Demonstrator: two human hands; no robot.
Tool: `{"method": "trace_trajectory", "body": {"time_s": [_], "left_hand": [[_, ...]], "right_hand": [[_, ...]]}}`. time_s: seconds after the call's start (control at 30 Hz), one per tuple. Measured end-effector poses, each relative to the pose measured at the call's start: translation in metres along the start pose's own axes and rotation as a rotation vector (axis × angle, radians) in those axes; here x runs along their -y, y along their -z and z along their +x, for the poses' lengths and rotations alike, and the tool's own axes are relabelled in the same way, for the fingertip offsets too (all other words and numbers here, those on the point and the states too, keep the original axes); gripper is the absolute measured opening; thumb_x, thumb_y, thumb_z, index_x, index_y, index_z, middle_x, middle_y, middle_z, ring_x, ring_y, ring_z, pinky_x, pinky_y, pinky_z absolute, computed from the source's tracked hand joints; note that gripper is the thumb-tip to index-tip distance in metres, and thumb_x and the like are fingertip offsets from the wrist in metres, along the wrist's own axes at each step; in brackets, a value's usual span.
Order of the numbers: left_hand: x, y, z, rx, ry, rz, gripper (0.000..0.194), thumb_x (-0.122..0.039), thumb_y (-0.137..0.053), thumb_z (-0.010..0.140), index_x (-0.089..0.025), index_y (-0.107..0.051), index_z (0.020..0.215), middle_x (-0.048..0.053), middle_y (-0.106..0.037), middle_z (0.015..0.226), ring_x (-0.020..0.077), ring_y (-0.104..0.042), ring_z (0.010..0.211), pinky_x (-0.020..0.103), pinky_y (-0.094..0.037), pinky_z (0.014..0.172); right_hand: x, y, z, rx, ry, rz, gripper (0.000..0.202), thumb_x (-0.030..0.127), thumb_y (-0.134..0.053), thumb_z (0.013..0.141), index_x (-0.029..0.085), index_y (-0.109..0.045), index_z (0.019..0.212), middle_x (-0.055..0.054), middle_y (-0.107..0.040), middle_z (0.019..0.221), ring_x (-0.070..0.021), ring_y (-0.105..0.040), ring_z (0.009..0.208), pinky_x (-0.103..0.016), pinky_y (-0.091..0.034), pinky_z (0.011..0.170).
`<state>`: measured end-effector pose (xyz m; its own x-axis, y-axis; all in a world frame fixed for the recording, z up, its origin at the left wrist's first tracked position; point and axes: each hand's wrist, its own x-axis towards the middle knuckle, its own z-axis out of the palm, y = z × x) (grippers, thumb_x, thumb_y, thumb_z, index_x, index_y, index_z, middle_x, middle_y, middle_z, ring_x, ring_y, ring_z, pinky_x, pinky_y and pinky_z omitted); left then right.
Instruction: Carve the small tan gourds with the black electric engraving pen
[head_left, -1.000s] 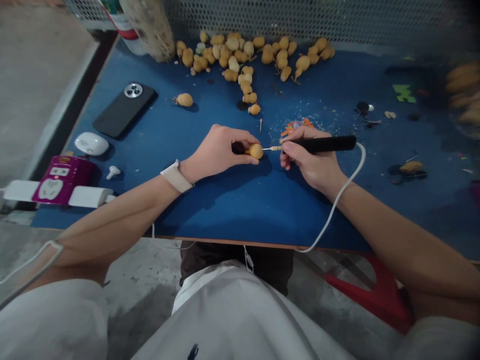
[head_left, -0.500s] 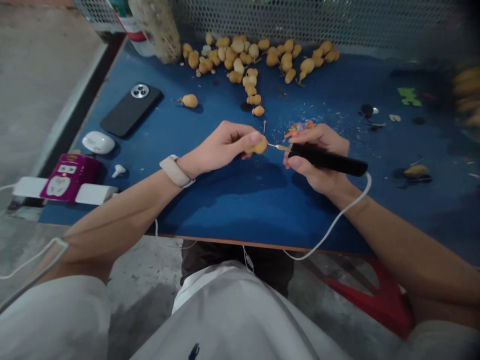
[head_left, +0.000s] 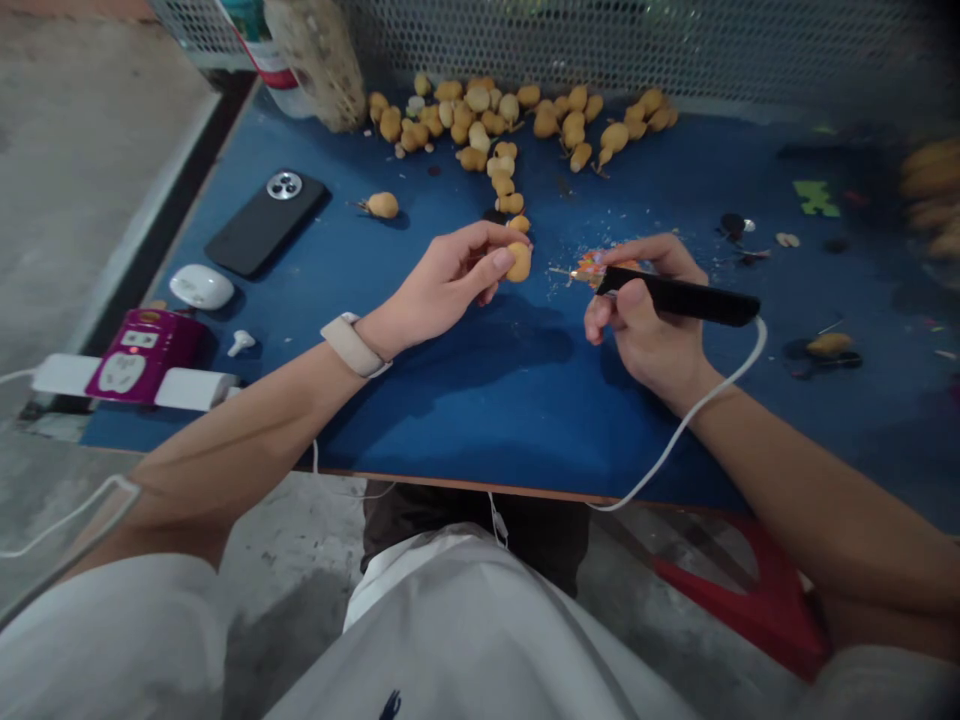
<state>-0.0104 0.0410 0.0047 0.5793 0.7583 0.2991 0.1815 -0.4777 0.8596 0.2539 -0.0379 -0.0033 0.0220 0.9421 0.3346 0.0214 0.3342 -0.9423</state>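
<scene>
Between the thumb and fingers of my left hand is a small yellow gourd, its rounded end showing. My right hand is wrapped round a black corded rotary tool whose thin metal bit points left. The bit is apart from the gourd, with a gap of blue table between them. Under the tip of the tool lies a small pile of orange and purple bits, with pale shavings scattered about. A line of small gourds runs from near my left fingertips up to a larger heap.
To the left lie a black phone, a white earbud case, an earbud and a purple power adapter with white plugs. A lone gourd sits near the phone. A white cable trails from the tool over the table's front edge.
The tool has been drawn back to the right, its bit leaving the gourd. My left hand has lifted slightly away from me and turned the gourd.
</scene>
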Motion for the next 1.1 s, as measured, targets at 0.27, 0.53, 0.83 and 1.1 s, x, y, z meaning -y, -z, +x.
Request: {"method": "trace_trajectory", "body": {"time_s": [0.27,0.53,0.83,1.1], "left_hand": [[0.01,0.002,-0.002,-0.014,0.067,-0.029,0.058,-0.081,-0.057,0.115,-0.031,-0.062,0.144,0.005,-0.074,0.103,0.0193,-0.074,0.084,0.036,-0.061,0.076],[0.023,0.0,-0.002,0.002,0.06,-0.032,0.04,-0.039,-0.07,0.111,-0.03,-0.056,0.147,0.007,-0.076,0.118,0.0202,-0.078,0.095,0.037,-0.065,0.084],[0.008,0.008,-0.002,0.047,-0.035,0.288,0.035,-0.01,-0.064,0.09,-0.02,-0.069,0.123,0.01,-0.079,0.125,0.0266,-0.075,0.113,0.045,-0.062,0.109],[0.009,0.001,-0.002,0.193,-0.066,0.261,0.014,-0.02,-0.076,0.097,-0.022,-0.069,0.11,0.007,-0.08,0.111,0.0244,-0.076,0.103,0.039,-0.062,0.101]], "right_hand": [[0.0,0.021,0.017,0.098,-0.048,-0.185,0.047,0.068,-0.094,0.095,0.037,-0.071,0.122,0.003,-0.074,0.092,-0.0164,-0.064,0.057,-0.036,-0.054,0.051],[0.0,0.035,0.026,0.268,-0.219,0.052,0.069,0.028,-0.095,0.077,0.041,-0.067,0.139,-0.001,-0.081,0.133,-0.0278,-0.083,0.106,-0.044,-0.072,0.076],[0.005,0.017,0.006,0.188,-0.165,-0.14,0.046,0.037,-0.094,0.095,0.034,-0.048,0.103,0.002,-0.074,0.092,-0.0143,-0.053,0.056,-0.036,-0.043,0.048],[0.016,-0.001,-0.017,0.323,0.055,-0.618,0.024,0.052,-0.081,0.107,0.033,-0.07,0.117,0.001,-0.07,0.076,-0.0256,-0.067,0.065,-0.043,-0.054,0.067]]}}
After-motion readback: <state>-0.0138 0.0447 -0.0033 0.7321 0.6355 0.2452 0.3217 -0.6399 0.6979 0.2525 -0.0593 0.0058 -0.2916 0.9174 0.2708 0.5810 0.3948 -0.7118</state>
